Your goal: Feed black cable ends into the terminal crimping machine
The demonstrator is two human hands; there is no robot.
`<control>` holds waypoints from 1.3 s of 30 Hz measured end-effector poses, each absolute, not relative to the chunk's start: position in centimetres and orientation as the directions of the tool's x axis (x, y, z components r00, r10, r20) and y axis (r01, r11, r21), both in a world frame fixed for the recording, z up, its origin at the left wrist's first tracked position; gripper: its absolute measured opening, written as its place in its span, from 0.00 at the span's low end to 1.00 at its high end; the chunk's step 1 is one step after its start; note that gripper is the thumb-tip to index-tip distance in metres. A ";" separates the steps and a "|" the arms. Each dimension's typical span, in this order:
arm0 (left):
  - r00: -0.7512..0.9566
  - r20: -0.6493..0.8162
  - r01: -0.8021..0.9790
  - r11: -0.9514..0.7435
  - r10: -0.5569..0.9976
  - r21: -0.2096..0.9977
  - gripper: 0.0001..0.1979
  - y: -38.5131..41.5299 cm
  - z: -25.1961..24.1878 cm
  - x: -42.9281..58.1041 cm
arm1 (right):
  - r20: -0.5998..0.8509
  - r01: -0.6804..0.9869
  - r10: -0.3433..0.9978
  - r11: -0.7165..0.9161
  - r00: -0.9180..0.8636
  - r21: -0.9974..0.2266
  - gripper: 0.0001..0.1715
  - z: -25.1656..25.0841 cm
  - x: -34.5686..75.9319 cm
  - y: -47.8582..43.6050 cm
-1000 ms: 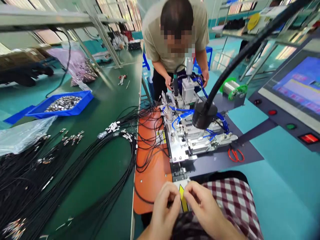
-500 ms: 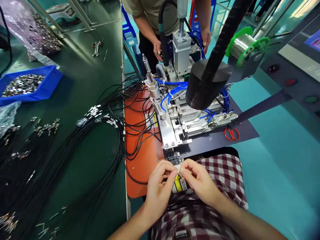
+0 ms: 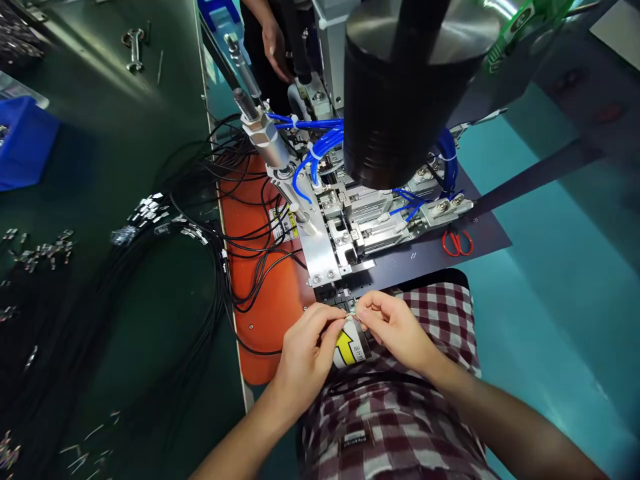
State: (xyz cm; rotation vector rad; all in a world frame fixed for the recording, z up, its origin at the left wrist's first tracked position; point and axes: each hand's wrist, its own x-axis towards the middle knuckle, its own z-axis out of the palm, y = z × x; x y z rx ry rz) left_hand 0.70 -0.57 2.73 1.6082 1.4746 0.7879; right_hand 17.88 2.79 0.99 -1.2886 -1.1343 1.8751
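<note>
My left hand and my right hand meet fingertip to fingertip in front of the metal machine. Both are closed in a pinch on thin coloured wires, whose far ends are hidden by the fingers. Just beneath the fingertips is a white label with a yellow arrow. Right behind the hands lies a small dark block at the near end of the machine's metal plate. A black cable crosses above my checkered apron.
Black cables spread over the green table and orange panel. A black cylinder hangs above the machine. Red-handled scissors lie at right. A wrench and blue bin sit left. Behind, a co-worker's hand shows.
My view has shifted closer to the machine. Both hands, still pinching, have moved slightly up and left in the picture, and the thin wires between the fingertips show more clearly.
</note>
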 end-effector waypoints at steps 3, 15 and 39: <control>0.119 -0.018 0.486 -0.042 0.993 0.873 0.06 -0.5 2.5 0.8 | -0.441 -0.036 0.823 -0.484 -0.358 -0.874 0.17 0.9 17.8 2.9; 0.081 -0.053 0.470 0.008 0.995 0.882 0.07 -0.7 2.4 0.5 | -0.390 -0.019 0.847 -0.424 -0.361 -0.905 0.15 0.8 18.1 2.9; 0.112 -0.663 0.043 0.663 0.740 0.747 0.15 0.5 4.0 1.1 | -0.286 0.120 0.875 -0.259 -0.392 -0.958 0.10 1.3 17.7 2.0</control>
